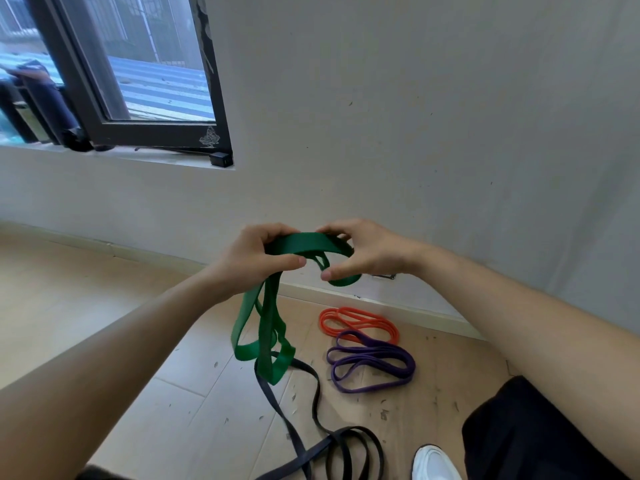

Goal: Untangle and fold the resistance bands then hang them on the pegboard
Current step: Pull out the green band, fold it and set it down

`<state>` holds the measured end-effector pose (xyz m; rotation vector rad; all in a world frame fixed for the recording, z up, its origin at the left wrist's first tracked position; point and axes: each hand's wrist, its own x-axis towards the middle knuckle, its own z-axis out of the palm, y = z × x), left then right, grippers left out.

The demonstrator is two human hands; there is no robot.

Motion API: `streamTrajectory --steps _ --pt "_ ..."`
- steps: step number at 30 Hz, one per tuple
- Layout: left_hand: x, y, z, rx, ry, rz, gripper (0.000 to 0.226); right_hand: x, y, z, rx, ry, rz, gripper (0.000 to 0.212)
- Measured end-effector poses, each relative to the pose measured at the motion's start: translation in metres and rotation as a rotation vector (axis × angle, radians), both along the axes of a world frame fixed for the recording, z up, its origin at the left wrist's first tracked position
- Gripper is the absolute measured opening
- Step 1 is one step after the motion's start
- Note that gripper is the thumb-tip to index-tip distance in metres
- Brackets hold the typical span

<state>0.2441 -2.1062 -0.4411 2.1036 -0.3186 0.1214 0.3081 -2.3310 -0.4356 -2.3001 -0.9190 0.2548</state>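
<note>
the left grip (pixel 256 258) is curled round the gathered upper strands of the green band (pixel 265 327), thumb pressed across them. the right grip (pixel 363 252) pinches the same band just beside it, fingers over the flat top fold and thumb against a small loop below. a short flat span runs level between the two.

from the left grip several long loops hang slack and twisted, so the band looks light, soft and limp, with no stiffness of its own. being wide rubber, it will likely cling to skin rather than slip, stretch if pulled and spring back if let go. the best hold seems to be on the flat faces at a fold, stacking strands face to face.

the lowest loops hang just over the black band (pixel 346 445) sprawled on the floor (pixel 104 306); whether they are threaded together i cannot tell. farther out, the orange band (pixel 360 322) and purple band (pixel 374 365) lie coiled and touching near the wall. no pegboard is in view.
</note>
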Motion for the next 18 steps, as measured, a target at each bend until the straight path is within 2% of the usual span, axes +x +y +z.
streamTrajectory --steps 3,8,13,18 --pt "0.0 -0.001 0.0 -0.018 -0.013 -0.014 0.03 -0.001 0.009 -0.001 0.044 -0.064 0.004 0.055" --pt "-0.001 0.0 -0.001 -0.072 0.006 -0.074 0.031 -0.007 0.016 -0.003 0.086 -0.039 0.0 0.036" --pt "-0.002 0.001 -0.001 -0.122 0.015 -0.113 0.034 -0.007 0.009 0.005 0.199 0.074 -0.012 0.032" --pt "-0.002 0.001 -0.003 -0.092 -0.006 -0.12 0.035 -0.008 -0.001 0.02 0.2 0.075 0.005 0.027"
